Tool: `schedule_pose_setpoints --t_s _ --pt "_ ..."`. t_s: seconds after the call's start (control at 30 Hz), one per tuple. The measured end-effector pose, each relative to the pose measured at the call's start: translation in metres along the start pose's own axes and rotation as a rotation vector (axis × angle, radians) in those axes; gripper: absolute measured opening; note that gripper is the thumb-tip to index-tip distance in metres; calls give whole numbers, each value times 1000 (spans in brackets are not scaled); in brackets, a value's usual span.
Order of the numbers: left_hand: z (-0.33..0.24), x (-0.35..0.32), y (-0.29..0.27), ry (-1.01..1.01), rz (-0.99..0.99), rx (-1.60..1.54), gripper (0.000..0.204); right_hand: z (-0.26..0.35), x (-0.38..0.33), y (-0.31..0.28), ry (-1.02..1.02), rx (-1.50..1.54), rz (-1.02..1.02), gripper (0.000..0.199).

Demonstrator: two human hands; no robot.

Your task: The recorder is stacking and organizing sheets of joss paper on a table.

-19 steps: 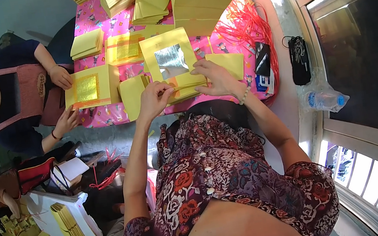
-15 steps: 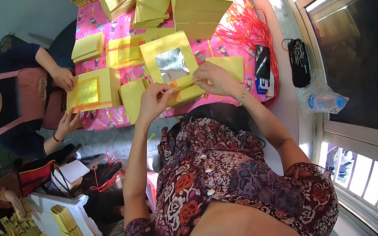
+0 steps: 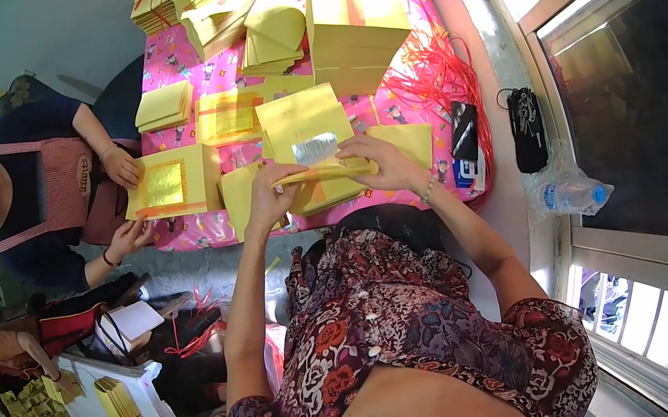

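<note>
A yellow paper sheet [image 3: 300, 112] with a silver foil square lies before me at the table's near edge. Its near edge is turned up in a fold that partly covers the foil. My left hand [image 3: 270, 193] pinches the left end of this fold. At the right end, the fingers of my right hand [image 3: 384, 163] are closed on it too. Under the sheet is a stack of yellow paper [image 3: 325, 198]. More yellow paper shows on both sides, with one piece [image 3: 241, 190] by my left hand and another [image 3: 403, 144] behind my right.
At left a co-worker's hands rest on a yellow paper stack [image 3: 209, 176] with gold foil. A tall yellow stack [image 3: 358, 36] stands behind my sheet. Red strings [image 3: 439, 71] and a black phone [image 3: 465, 129] lie right. A plastic bottle [image 3: 575, 195] is on the window ledge.
The sheet's near edge is folded further up, so less silver foil shows. Both hands remain at the fold's ends. The whole view has shifted slightly.
</note>
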State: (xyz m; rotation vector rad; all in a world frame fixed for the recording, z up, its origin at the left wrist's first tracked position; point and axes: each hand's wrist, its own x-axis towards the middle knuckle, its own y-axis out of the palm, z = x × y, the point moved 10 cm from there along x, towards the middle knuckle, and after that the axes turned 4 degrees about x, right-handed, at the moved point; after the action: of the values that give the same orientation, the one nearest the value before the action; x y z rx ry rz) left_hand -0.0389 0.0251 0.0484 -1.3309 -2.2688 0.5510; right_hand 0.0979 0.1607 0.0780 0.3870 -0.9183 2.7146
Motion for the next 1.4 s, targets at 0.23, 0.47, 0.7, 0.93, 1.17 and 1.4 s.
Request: schedule_pose_setpoints --t_s 0.23,0.47,0.7,0.93,1.17,1.4 --pt "18 -7 16 -189 88 -184 21 -27 -8 10 115 57 -49 26" --pt "33 0 19 -259 -12 -177 27 -110 -29 33 663 119 31 35" --pt "44 0 7 -357 -245 -65 37 -61 -5 16 477 288 -211 34" --pt "42 0 3 -339 -333 -66 51 -77 -10 18 636 175 -307 28" --pt "41 -4 0 -327 -383 25 54 -54 -9 5 568 -72 -464 25" --pt "38 -5 1 -428 -380 -8 56 -71 -16 12 608 -52 -451 26"
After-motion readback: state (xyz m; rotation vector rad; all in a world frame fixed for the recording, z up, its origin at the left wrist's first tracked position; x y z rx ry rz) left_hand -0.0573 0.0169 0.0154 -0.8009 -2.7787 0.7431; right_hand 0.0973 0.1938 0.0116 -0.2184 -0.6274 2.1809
